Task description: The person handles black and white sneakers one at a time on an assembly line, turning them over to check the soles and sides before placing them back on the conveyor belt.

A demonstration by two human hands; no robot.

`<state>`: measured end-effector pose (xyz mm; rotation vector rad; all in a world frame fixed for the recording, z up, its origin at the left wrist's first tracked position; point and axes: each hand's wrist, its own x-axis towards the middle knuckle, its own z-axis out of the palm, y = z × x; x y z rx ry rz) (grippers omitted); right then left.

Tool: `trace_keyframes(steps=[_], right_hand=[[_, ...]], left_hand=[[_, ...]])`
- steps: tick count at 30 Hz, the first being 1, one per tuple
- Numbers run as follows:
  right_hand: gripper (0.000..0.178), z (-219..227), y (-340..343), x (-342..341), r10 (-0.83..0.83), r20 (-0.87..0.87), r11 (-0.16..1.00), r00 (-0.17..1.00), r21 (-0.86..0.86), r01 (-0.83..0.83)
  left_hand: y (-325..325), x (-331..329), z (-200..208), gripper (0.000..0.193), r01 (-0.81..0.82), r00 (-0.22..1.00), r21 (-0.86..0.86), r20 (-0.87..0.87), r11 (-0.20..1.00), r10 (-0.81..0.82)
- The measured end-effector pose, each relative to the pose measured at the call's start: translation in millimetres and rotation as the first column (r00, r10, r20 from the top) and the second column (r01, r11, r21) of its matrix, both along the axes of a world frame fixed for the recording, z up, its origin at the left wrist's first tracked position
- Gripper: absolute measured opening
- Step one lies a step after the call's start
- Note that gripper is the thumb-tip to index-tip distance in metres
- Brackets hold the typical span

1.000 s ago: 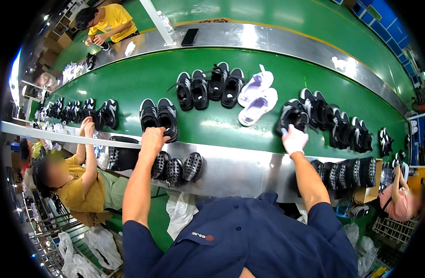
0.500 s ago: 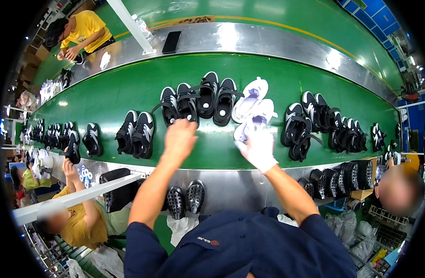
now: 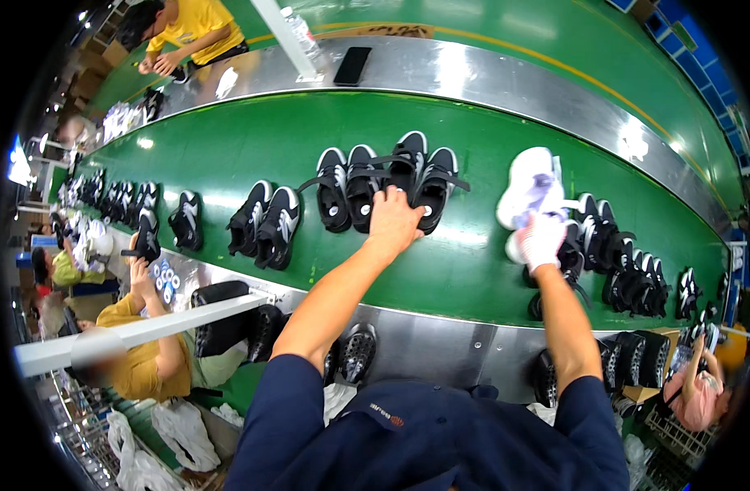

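My bare left hand reaches over the heel end of a black-and-white strapped sneaker, its thumb and fingers apart. Beside the thumb stands the matching sneaker. Just left of them is another black pair, with one sneaker next to a second. My right hand, in a white glove, is closed on a pair of white shoes at the right, tilted above the green belt. The fingers partly cover the lower white shoe. Below that hand, black shoes are partly hidden.
More black sneakers line the green belt to the left and right. A phone and a bottle sit on the far metal ledge. Co-workers stand at both sides. A white post crosses the near left.
The white shoes have gone to the right in my right hand and turned. My left hand has shifted from the left black pair to the pair beside it. The view has swung.
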<state>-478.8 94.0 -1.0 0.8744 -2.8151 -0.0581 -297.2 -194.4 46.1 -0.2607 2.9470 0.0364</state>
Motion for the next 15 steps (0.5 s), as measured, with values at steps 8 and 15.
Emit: trace_keyframes(steps=[8,15], right_hand=[[0.032,106.5,-24.2,55.0,0.145,0.348,0.989,0.926,-0.027,-0.145],[0.082,87.8,-60.7,179.2,0.305,0.458,0.940,0.835,-0.004,-0.341]], left_hand=[[71.4,57.5,-6.0,0.047,0.056,0.995,0.398,0.051,0.916,-0.083],[-17.1,93.5,34.2,0.055,-0.389,0.921,0.013,-0.019,0.921,0.389]])
